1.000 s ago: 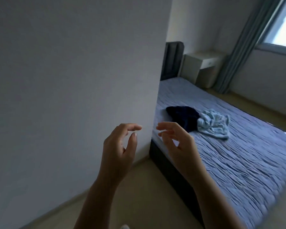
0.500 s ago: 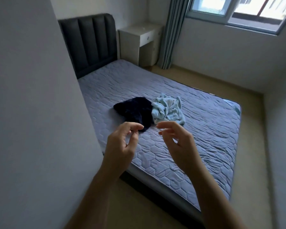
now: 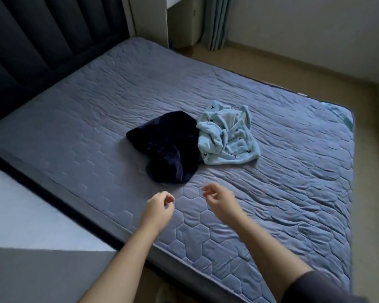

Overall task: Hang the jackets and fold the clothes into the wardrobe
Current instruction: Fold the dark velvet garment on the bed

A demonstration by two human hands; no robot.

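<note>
Closest in, at the lower right corner, a dark grey sleeve covers the right upper arm, and both bare forearms reach forward from the bottom edge. The left hand and the right hand are held side by side, a little apart, over the near part of the mattress. Each hand has its fingers loosely curled inward with the thumb close to the fingertips, and neither grips anything. To the left of the arms a pale flat panel fills the lower left corner, and the mattress's near edge runs along it above a dark bed base.

The mattress is blue-grey and quilted, with hexagon stitching near the hands and wrinkled lines farther off. Just beyond the hands, about mid-bed, lie the two garments. A dark navy garment sits crumpled in a heap, nearest the left hand. Touching its right side is a light blue fleece garment, also bunched up, with small dark marks scattered over it. Both rest on the mattress, unfolded.

Beyond them, at the upper left, stands a dark padded headboard with vertical channels. Beside it is a white bedside table, then a grey-green curtain hanging to the beige floor, which runs along the far side of the bed under a pale wall
</note>
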